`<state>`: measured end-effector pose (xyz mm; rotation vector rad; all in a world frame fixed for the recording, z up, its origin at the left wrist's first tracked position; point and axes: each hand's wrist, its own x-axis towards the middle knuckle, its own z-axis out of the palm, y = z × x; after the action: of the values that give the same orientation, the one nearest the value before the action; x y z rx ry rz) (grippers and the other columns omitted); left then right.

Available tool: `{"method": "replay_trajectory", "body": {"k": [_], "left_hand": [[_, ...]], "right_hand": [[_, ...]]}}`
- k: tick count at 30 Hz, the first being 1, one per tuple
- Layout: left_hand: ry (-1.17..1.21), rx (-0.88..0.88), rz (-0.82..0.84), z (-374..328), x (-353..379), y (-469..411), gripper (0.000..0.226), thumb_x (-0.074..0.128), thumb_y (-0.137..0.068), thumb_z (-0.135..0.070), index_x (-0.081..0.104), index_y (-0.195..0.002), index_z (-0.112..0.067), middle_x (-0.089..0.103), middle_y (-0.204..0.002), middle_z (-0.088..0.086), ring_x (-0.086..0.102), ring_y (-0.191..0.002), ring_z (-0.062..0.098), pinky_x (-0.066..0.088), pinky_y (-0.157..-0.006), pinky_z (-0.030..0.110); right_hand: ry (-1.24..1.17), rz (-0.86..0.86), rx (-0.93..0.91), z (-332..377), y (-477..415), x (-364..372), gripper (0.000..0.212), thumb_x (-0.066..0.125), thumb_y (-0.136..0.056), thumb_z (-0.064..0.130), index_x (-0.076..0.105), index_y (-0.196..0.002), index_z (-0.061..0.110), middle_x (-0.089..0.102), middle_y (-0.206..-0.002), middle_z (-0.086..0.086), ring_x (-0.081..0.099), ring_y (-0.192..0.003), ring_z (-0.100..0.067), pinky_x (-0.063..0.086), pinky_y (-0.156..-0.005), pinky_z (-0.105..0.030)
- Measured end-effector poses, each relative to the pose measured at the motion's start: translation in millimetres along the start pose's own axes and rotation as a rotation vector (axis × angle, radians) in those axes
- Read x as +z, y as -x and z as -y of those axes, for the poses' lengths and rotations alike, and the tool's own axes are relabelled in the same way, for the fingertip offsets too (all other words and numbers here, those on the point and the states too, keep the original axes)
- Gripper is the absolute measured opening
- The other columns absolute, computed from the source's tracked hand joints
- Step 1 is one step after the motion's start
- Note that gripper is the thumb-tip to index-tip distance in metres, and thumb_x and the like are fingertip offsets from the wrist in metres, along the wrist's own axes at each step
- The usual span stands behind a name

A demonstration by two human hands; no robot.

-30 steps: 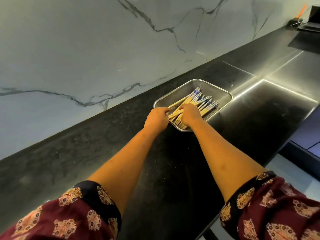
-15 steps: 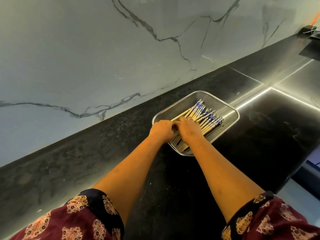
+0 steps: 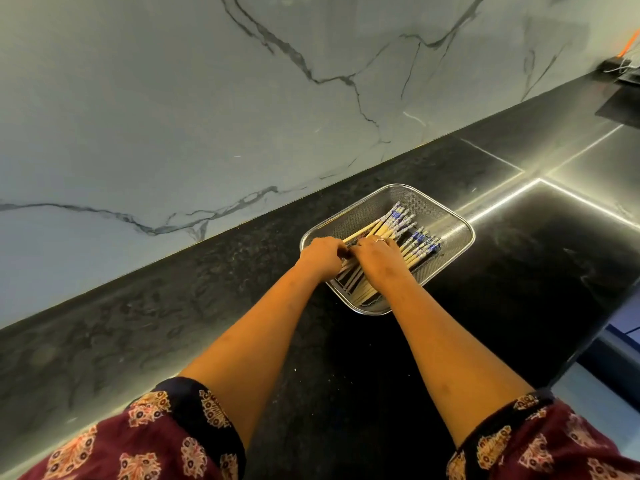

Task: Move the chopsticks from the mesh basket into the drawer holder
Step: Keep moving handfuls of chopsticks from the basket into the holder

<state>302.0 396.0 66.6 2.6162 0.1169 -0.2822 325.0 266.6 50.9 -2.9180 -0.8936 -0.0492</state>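
A pale grey marble wall with dark veins is seen at the left and behind, with a polished black stone countertop running beneath it. On that countertop, just to the right of centre, a shallow rectangular basket of silver wire mesh is set, and in it the pale wooden chopsticks with blue-patterned ends are laid roughly parallel, tips toward the person. The left hand is lowered over the near ends of the bundle, its fingers curled down on the sticks; whether a firm hold is had cannot be told. The right hand, a ring on one finger, is pressed beside it, fingers bent over the same sticks, apparently so that they are gathered into one bundle for lifting. No drawer holder is visible.
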Motion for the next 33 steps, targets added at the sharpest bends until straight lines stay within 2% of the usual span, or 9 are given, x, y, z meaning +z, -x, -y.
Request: {"method": "replay_trajectory", "body": {"k": [5,8,14,17,20,23,26,28,33], "left_hand": [[0.475,-0.06,-0.181,7.1,-8.0,-0.4,0.038,0.049,-0.082,0.013,0.065,-0.1,-0.017,0.066,-0.104,0.002,0.06,-0.093,0.01,0.049,-0.082,0.022],[0.76,-0.086,-0.251,13.1,-16.5,0.9,0.038,0.05,-0.083,0.013,0.062,-0.1,-0.019,0.063,-0.098,-0.001,0.061,-0.098,0.016,0.05,-0.079,0.024],[0.911,0.084,-0.203,3.4,-28.1,8.5,0.053,0.055,-0.086,0.004,0.044,-0.135,-0.015,0.048,-0.139,0.002,0.042,-0.127,0.012,0.039,-0.101,0.027],[0.919,0.191,-0.165,-12.3,-35.9,8.5,0.044,0.056,-0.09,-0.011,0.045,-0.133,-0.015,0.051,-0.135,0.002,0.047,-0.125,0.014,0.041,-0.102,0.029],[0.898,0.222,-0.149,-26.8,-43.5,13.1,0.025,0.051,-0.094,-0.02,0.051,-0.119,-0.017,0.061,-0.101,-0.003,0.057,-0.089,0.008,0.05,-0.07,0.017],[1.005,0.198,-0.047,-29.1,-51.9,18.6,0.018,0.046,-0.096,-0.023,0.054,-0.111,-0.018,0.064,-0.096,-0.004,0.066,-0.081,0.008,0.054,-0.068,0.019],[1.192,0.147,0.139,-29.9,-57.3,27.4,0.016,0.044,-0.097,-0.022,0.054,-0.108,-0.017,0.066,-0.097,0.007,0.071,-0.078,0.016,0.059,-0.073,0.031],[1.292,0.112,0.234,-30.0,-57.5,33.1,0.018,0.042,-0.098,-0.019,0.055,-0.107,-0.01,0.067,-0.093,0.009,0.071,-0.075,0.017,0.06,-0.071,0.03],[1.384,-0.009,0.379,-26.9,-50.5,45.5,0.022,0.042,-0.099,-0.019,0.056,-0.104,-0.003,0.069,-0.077,0.008,0.069,-0.065,0.015,0.058,-0.061,0.025]], "right_hand": [[-0.067,-0.256,-0.124,-8.6,-2.2,-11.0,0.024,0.043,-0.091,0.01,0.062,-0.106,0.016,0.066,-0.101,-0.005,0.057,-0.104,-0.025,0.039,-0.094,-0.038],[-0.089,-0.367,-0.129,-9.0,-10.4,-26.0,0.022,0.045,-0.094,0.011,0.058,-0.111,0.015,0.067,-0.105,-0.005,0.059,-0.103,-0.025,0.042,-0.092,-0.039],[-0.378,-0.543,-0.041,4.8,-29.5,-72.7,0.019,0.045,-0.098,0.014,0.053,-0.112,0.003,0.069,-0.095,-0.015,0.069,-0.081,-0.028,0.056,-0.07,-0.036],[-0.608,-0.513,0.03,13.7,-38.6,-101.2,0.022,0.043,-0.1,0.019,0.053,-0.112,0.004,0.07,-0.1,-0.012,0.07,-0.082,-0.022,0.059,-0.07,-0.035],[-1.008,-0.425,0.138,16.9,-43.1,-121.4,0.023,0.042,-0.1,0.023,0.053,-0.113,0.008,0.069,-0.098,-0.003,0.069,-0.08,-0.011,0.058,-0.064,-0.023],[-1.41,-0.268,0.208,13.1,-40.3,-128.3,0.017,0.041,-0.101,0.022,0.049,-0.112,0.012,0.068,-0.092,0.003,0.069,-0.074,-0.006,0.056,-0.052,-0.02],[-1.766,-0.153,0.25,9.5,-36.2,-122.8,0.011,0.039,-0.101,0.015,0.05,-0.104,0.013,0.068,-0.092,-0.004,0.071,-0.08,-0.016,0.059,-0.066,-0.031],[-1.944,-0.107,0.294,9.2,-33.4,-114.6,0.014,0.038,-0.101,0.011,0.052,-0.1,0.012,0.069,-0.092,-0.008,0.071,-0.082,-0.021,0.059,-0.069,-0.032],[-2.047,0.001,0.363,8.6,-25.4,-90.8,0.019,0.041,-0.1,0.009,0.059,-0.094,0.01,0.074,-0.086,-0.007,0.072,-0.084,-0.018,0.057,-0.082,-0.035]]}}
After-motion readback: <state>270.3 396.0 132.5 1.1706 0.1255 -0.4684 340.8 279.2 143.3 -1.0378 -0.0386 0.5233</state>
